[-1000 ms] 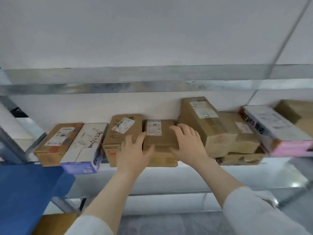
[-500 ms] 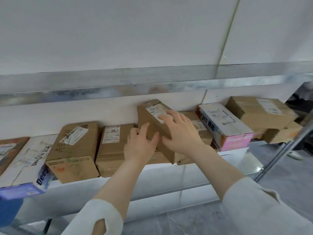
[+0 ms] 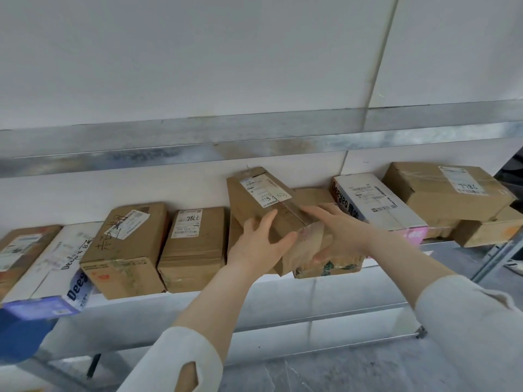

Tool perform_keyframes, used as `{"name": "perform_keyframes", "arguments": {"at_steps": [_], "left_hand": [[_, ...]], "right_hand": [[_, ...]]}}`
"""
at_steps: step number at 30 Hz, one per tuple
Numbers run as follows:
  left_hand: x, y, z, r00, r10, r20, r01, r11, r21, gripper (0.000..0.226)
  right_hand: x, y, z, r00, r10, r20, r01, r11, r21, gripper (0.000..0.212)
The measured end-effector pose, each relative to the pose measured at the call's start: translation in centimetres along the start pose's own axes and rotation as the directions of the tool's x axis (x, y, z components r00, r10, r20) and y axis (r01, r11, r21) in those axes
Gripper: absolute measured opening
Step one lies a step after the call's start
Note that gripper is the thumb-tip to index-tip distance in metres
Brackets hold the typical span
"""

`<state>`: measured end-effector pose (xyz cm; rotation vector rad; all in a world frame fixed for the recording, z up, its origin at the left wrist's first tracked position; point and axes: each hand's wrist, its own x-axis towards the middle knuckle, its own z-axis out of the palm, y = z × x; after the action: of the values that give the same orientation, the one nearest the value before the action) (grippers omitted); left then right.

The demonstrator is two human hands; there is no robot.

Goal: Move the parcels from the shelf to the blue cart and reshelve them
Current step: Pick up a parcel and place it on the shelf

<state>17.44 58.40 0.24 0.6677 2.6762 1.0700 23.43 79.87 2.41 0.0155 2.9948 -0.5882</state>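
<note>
You're clasping tilted parcel, left hand and right hand grips both curled round it; it's leaning on lower box, risking dragging that off shelf.

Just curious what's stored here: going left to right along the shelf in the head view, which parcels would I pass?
Cut-off brown box → white box with purple end → handwritten brown box → plain brown box → tilted box, gripped by left hand and right hand → white box with pink end → big brown box.

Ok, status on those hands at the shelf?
Gripping: left hand and right hand on the tall brown parcel, tilted atop a flatter box. Crowding either side: brown box, white box.
</note>
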Motion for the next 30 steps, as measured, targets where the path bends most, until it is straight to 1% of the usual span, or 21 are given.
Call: {"name": "perform_keyframes", "arguments": {"at_steps": [3, 5, 7, 10, 12, 14, 17, 19, 24, 30], "left_hand": [[-0.3, -0.3, 0.4, 1.000, -0.007, 0.025, 0.008, 0.999, -0.036, 0.088], [-0.4, -0.6, 0.3, 1.000, -0.020, 0.010, 0.021, 0.995, -0.095, 0.096], [-0.5, -1.2, -0.4, 0.998, -0.047, -0.044, 0.040, 0.987, -0.155, 0.094], [-0.8, -2.8, -1.6, 0.993, -0.032, -0.110, 0.018, 0.991, -0.130, 0.089], [-0.8, -3.6, -2.3, 0.994, -0.007, -0.111, -0.004, 0.995, -0.101, 0.090], [-0.4, -4.0, -2.5, 0.994, 0.013, -0.109, -0.022, 0.996, -0.087, 0.091], [0.2, -4.4, -2.4, 0.993, 0.029, -0.110, -0.040, 0.994, -0.099, 0.093], [0.4, -4.9, -2.1, 0.991, 0.042, -0.127, -0.057, 0.992, -0.116, 0.092], [0.6, -5.8, -1.8, 0.984, 0.051, -0.169, -0.069, 0.992, -0.101, 0.093], [-1.4, -6.4, -3.4, 0.971, 0.029, -0.237, -0.052, 0.994, -0.092, 0.093]], "right_hand": [[0.6, 0.0, 1.6, 0.994, -0.084, -0.062, 0.089, 0.993, 0.080, 0.109], [1.0, -0.8, 2.5, 0.986, -0.130, -0.104, 0.142, 0.983, 0.117, 0.103], [1.5, -1.9, 3.4, 0.973, -0.180, -0.147, 0.198, 0.973, 0.122, 0.092], [2.1, -3.3, 4.7, 0.950, -0.228, -0.214, 0.266, 0.950, 0.166, 0.082], [2.7, -3.9, 5.3, 0.939, -0.249, -0.235, 0.296, 0.935, 0.194, 0.084], [3.5, -4.3, 5.6, 0.940, -0.256, -0.223, 0.307, 0.923, 0.232, 0.090], [4.5, -4.6, 5.8, 0.951, -0.215, -0.222, 0.275, 0.917, 0.291, 0.099], [4.9, -4.4, 6.0, 0.955, -0.180, -0.238, 0.248, 0.921, 0.299, 0.102], [4.9, -4.6, 6.3, 0.940, -0.187, -0.285, 0.271, 0.917, 0.292, 0.100], [4.9, -6.9, 6.1, 0.928, -0.250, -0.275, 0.323, 0.909, 0.264, 0.100]]}}
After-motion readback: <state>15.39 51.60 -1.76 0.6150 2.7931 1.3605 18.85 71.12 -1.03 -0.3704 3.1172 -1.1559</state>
